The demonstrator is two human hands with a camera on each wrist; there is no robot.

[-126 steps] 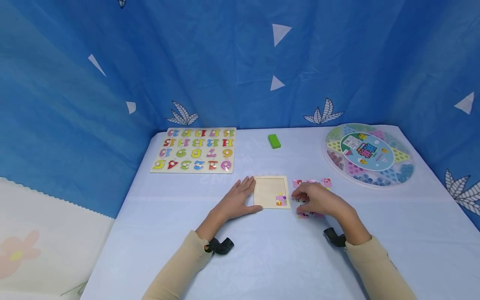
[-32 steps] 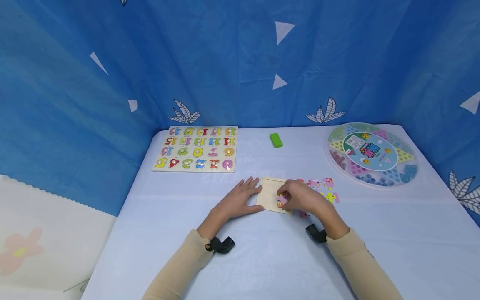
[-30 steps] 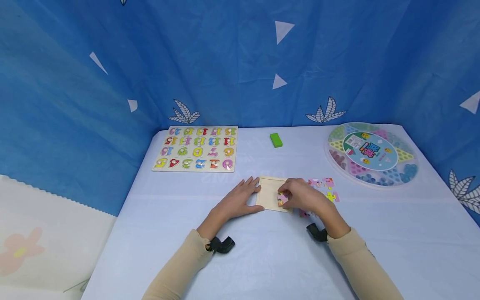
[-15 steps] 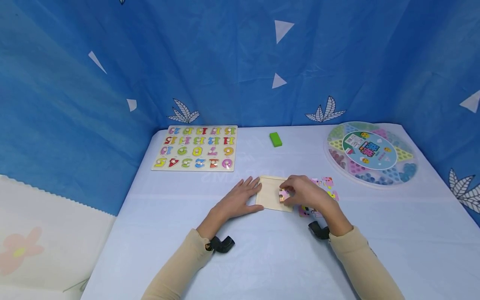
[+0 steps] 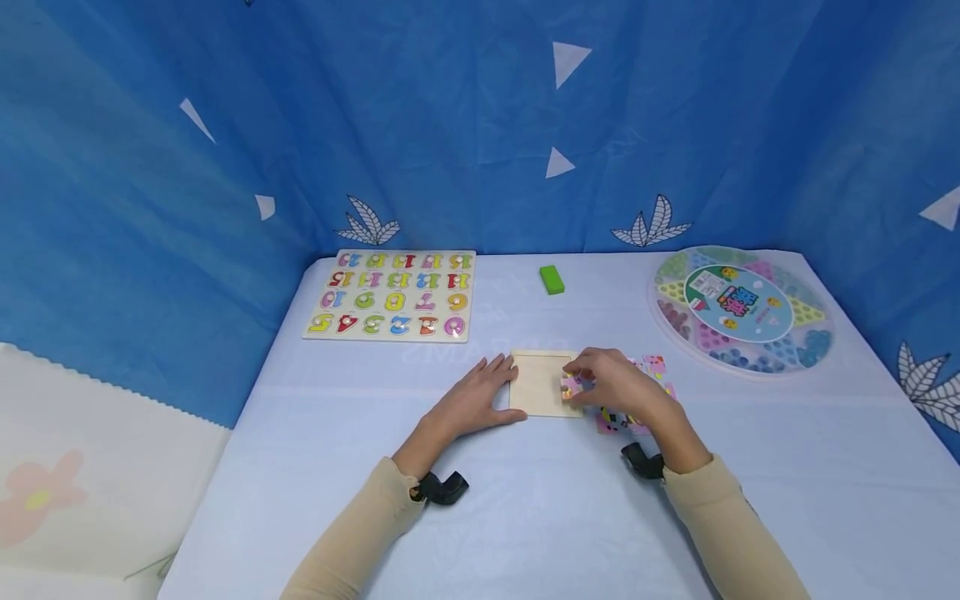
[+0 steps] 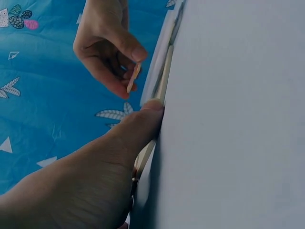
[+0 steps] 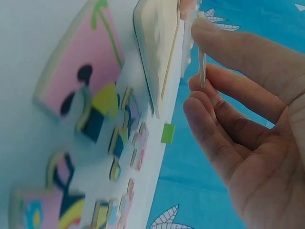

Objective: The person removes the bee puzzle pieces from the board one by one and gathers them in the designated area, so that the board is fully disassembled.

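The left hand (image 5: 471, 400) rests at the left side of a square wooden puzzle tray (image 5: 537, 387), fingers spread and straight; its thumb touches the near edge in the left wrist view. Between thumb and fingertips, the right hand (image 5: 618, 386) pinches a pink and yellow jigsaw piece (image 5: 571, 387) over the tray's right part. From the left wrist, the piece (image 6: 134, 78) appears raised off the tray, nearly on edge. Loose jigsaw pieces (image 5: 654, 364) lie right of the tray, partly hidden by the right hand. Several show in the right wrist view, a large pink one (image 7: 86, 62) closest.
A wooden number board (image 5: 388, 296) lies at the back left of the white table (image 5: 525, 517). Behind the tray sits a green block (image 5: 551, 280). At the back right is a round, clear game box (image 5: 738, 308) with coloured beads. Blue curtain (image 5: 450, 125) hangs behind.
The right hand has come left from the loose pieces and lifted a piece from the tray's near right corner. Lately the tray has turned straighter, and hand and piece have shifted slightly right and away.
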